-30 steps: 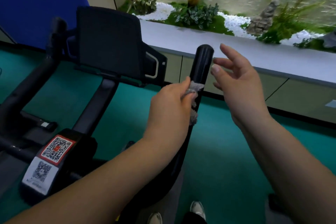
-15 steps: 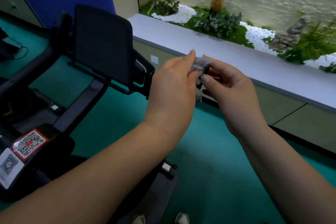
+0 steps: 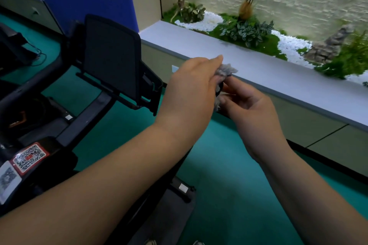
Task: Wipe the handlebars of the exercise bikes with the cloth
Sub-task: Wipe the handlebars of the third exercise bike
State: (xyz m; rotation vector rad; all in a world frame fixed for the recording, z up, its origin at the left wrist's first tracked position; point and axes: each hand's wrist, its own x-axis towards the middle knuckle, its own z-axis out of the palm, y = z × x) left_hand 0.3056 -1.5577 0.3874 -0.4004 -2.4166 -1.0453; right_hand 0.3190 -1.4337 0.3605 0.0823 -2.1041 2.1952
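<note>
In the head view, the left hand [image 3: 191, 89] pinches the small crumpled grey cloth [image 3: 226, 70] over the top end of the black tubular handlebar [image 3: 219, 88], of which only a dark sliver shows between the two hands; the rest is hidden behind the left palm. The right hand [image 3: 251, 109] has closed in from the other side, its grip curled, fingertips [image 3: 229, 85] at the lower part of the cloth, though whether they pinch the cloth or the bar itself I cannot tell. A second ago the cloth sat lower on the bar and the right hand hovered spread beside its cap; since then the cloth has travelled up to the tip. That suggests this bar's upward pass is about finished. To the left stands the black rectangular console screen [image 3: 111, 55] of the bike, above the teal carpet floor [image 3: 229, 195].
</note>
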